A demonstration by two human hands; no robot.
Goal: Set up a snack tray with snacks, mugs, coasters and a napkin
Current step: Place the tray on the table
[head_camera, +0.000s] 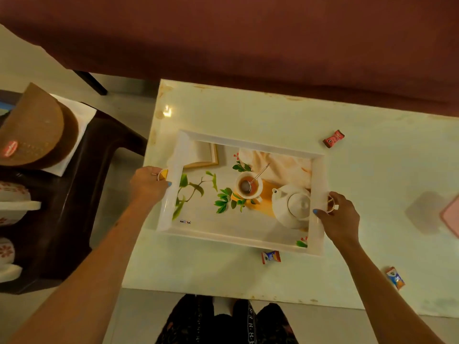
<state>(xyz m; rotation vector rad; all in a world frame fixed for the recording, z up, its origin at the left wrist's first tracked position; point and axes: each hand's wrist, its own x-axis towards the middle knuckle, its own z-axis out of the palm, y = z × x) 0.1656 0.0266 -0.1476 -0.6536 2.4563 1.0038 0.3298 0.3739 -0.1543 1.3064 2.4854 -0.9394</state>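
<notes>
On the pale table (pixel 273 115), the left hand (pixel 149 184) and right hand (pixel 340 217) are gripping the tray (pixel 244 240) by its short ends, its long axis running across mid-frame.

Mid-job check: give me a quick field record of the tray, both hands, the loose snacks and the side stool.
tray: white tray with printed teapot picture, on the pale table, nothing loaded
left hand: left hand grips the tray's left end
right hand: right hand grips the tray's right end
snacks: red packet beyond the tray; small packet at its near edge; another packet near right
stool: dark stool to the left, holding brown coasters on a white napkin, patterned mugs
</notes>
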